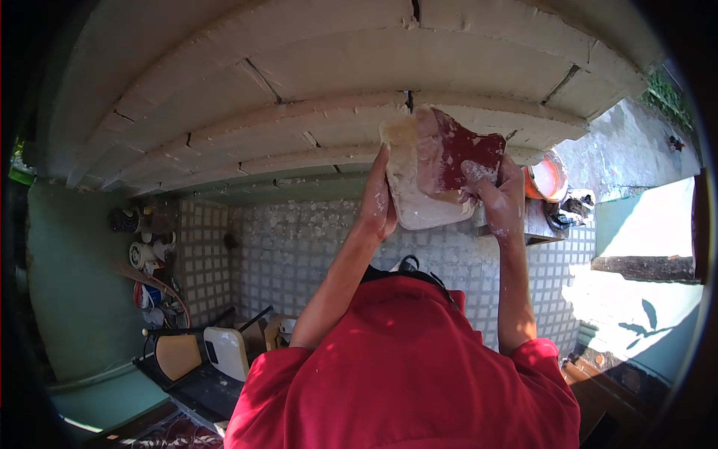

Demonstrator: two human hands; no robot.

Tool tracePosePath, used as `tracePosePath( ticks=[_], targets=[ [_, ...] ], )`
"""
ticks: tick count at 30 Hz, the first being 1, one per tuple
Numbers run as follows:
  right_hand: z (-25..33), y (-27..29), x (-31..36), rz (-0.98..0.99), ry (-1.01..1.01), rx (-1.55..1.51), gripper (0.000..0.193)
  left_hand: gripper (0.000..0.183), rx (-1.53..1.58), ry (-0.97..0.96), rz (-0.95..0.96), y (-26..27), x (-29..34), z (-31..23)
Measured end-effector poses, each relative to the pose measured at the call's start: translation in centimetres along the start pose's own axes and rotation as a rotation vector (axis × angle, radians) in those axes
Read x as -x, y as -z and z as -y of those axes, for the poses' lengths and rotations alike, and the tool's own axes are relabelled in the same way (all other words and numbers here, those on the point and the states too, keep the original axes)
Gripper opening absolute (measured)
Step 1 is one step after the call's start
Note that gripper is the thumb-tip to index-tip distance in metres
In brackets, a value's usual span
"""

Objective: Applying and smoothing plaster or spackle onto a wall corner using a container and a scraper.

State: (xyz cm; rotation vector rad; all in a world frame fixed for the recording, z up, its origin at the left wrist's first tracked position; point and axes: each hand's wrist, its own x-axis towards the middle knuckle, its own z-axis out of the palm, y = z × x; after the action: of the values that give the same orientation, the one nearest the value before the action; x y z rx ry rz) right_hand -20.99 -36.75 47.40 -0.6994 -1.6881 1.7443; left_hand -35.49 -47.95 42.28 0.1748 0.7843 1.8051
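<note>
My left hand [379,202] is closed around the left side of a whitish plastic tub [430,215], which is smeared with pale filler paste. In my right hand [501,198] is a dark red plastic spreader [473,150], gripped with the thumb on its face. The spreader's left part lies over the tub and carries a coat of paste. White spots of paste show on both hands. Just beyond the tub rises a cream wall of horizontal boards [336,63], with several dark gaps at its joints.
An orange bucket [528,182] with whitish contents stands at the right, by a small bench [540,228] bearing dark items. Pale splatters cover the tiled floor [299,236]. Several tubs [140,254] line the left side, and chairs [226,352] stand at the lower left.
</note>
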Motion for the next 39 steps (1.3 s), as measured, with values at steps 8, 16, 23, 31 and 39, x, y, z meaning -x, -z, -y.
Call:
tracePosePath(
  ticks=[8, 16, 23, 31, 39],
  targets=[
    [0.4, -0.1, -0.4, -0.079, 0.197, -0.048, 0.020, 0.076, -0.066, -0.007, 0.050, -2.2, -0.3, -2.1],
    [2.0, -2.3, -0.3, -0.149, 0.315, -0.029, 0.019, 0.080, -0.100, -0.075, 0.080, -2.2, -1.2, -4.5],
    [3.7, -3.5, -1.8, -0.218, 0.317, -0.167, 0.014, 0.076, -0.092, -0.049, 0.084, -1.3, -2.2, -5.9],
    [9.2, -3.5, -10.0, -0.344, 0.539, -0.155, 0.021, 0.075, -0.101, -0.088, 0.111, -3.4, -3.0, -7.7],
    [11.8, -3.7, -16.5, -0.630, 0.730, 0.120, 0.021, 0.075, -0.099, -0.076, 0.095, -2.1, -1.9, -8.0]
  ],
)
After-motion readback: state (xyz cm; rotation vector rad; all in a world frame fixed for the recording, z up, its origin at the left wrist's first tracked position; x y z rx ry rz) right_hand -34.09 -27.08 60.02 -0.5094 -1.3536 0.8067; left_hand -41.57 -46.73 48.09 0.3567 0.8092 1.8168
